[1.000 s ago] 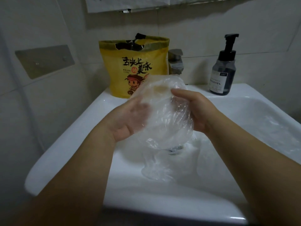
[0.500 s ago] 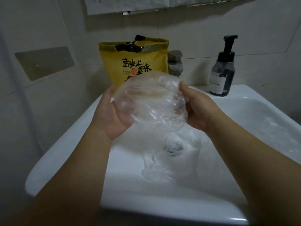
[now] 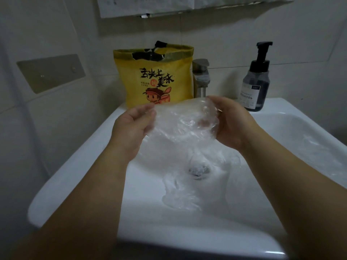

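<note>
A white sink carries a yellow bag on its far rim, a tap beside it and a pump bottle far right; crumpled plastic lies in its bowl.

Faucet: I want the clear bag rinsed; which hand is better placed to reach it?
Probably right. The right hand pinches the clear bag just before the faucet; the left hand grips it farther off, by the yellow pouch.

Bare left grip and right grip, forearms unsleeved to the frame's edge
</note>
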Demonstrator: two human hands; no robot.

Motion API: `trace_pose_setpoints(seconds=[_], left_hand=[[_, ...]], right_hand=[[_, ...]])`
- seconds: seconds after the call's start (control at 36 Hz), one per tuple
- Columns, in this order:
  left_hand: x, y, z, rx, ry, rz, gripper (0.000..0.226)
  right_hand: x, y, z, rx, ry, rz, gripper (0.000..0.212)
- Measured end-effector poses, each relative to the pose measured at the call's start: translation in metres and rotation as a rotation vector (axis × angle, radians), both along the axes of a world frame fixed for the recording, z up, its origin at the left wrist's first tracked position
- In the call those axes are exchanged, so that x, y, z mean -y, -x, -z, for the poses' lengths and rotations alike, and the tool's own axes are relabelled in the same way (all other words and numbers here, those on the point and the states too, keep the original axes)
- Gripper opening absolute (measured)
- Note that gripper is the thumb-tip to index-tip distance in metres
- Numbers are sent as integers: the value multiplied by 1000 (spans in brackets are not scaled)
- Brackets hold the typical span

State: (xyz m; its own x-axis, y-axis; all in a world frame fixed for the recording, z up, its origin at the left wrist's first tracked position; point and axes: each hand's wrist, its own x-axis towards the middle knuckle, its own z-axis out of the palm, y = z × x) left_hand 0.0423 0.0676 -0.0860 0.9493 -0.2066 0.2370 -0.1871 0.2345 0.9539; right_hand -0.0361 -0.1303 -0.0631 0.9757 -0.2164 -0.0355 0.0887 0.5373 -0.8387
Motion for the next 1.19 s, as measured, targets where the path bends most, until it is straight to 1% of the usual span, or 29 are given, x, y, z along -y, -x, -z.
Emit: trace_pose_setpoints(seconds=[0.03, 0.06, 0.14, 0.19, 0.25, 0.33, 0.39, 0.44, 0.47, 0.53, 0.56, 0.58, 0.64, 0.67, 0.72, 0.75, 0.78, 0.81, 0.83, 0.86, 0.92, 0.94, 0.97, 1.03, 1.08, 1.14, 1.17, 1.19], left_hand=[[0, -1, 1, 23, -43, -32, 21], [0, -2, 2, 42, -74, -66, 23], [-3, -5, 4, 126, -168, -197, 35], [-5, -5, 6, 219, -286, -286, 41], [-6, -3, 7, 300, -388, -330, 39], [-8, -2, 7, 344, -514, -361, 27], [-9, -1, 7, 359, -569, -370, 15], [-9, 0, 7, 340, -572, -370, 22], [-9, -1, 7, 309, -538, -353, 23], [-10, -3, 4, 190, -376, -263, 15], [-11, -5, 1, 122, -270, -189, 12], [-13, -5, -1, 66, -170, -96, 14], [-14, -8, -3, -18, 48, 112, 24], [-13, -8, -4, -49, 129, 167, 23], [-8, -3, -6, -82, 173, 182, 14], [-5, -1, -5, -91, 157, 153, 13], [-3, 0, -4, -87, 125, 120, 11], [-2, 0, -3, -89, 94, 79, 8], [-2, 0, -2, -83, 63, 47, 4], [-1, 0, -2, -78, 38, 22, 3], [-3, -3, 0, -64, -8, -7, 2], [-4, -4, 1, -54, -38, -28, 7], [-5, -5, 1, -47, -64, -53, 17], [-7, -6, 1, -16, -126, -167, 37], [-7, -3, -2, 35, -180, -286, 48], [-6, 3, -5, 106, -194, -294, 55], [-6, 4, -6, 146, -227, -272, 59], [-5, 7, -6, 186, -299, -247, 61]], right_hand=[[0, 0, 1, 1, 61, -29, 41], [0, -1, 2, 9, 129, -50, 46], [0, 1, 3, 0, 291, -10, 50], [-1, 0, 6, -18, 439, 46, 52], [-2, -2, 8, -64, 611, 96, 54], [-1, -4, 12, -127, 864, 148, 60], [0, -5, 15, -145, 1028, 189, 58], [0, -5, 17, -143, 1157, 234, 46], [0, -5, 18, -139, 1196, 254, 36], [-1, -4, 16, -112, 1173, 289, 19], [-1, -3, 14, -95, 1108, 299, 15], [-2, -3, 12, -83, 1006, 297, 12], [-3, -3, 8, -69, 717, 273, 5], [-5, -4, 6, -56, 564, 253, 8], [-8, -5, 4, -4, 317, 209, 12], [-8, -5, 4, 31, 242, 204, 14], [-9, -6, 4, 56, 214, 220, 14], [-9, -6, 4, 76, 212, 251, 13], [-9, -6, 6, 80, 282, 315, 12], [-8, -7, 8, 81, 399, 386, 10], [-5, -6, 11, 106, 696, 517, 8], [-3, -6, 12, 130, 801, 555, 8], [-1, -5, 11, 148, 863, 565, 8], [1, -3, 10, 165, 911, 560, 12], [2, -3, 8, 167, 928, 541, 16], [0, -1, 6, 175, 887, 461, 9], [-1, 0, 5, 172, 862, 418, 15], [-1, 0, 6, 158, 848, 376, 24]])
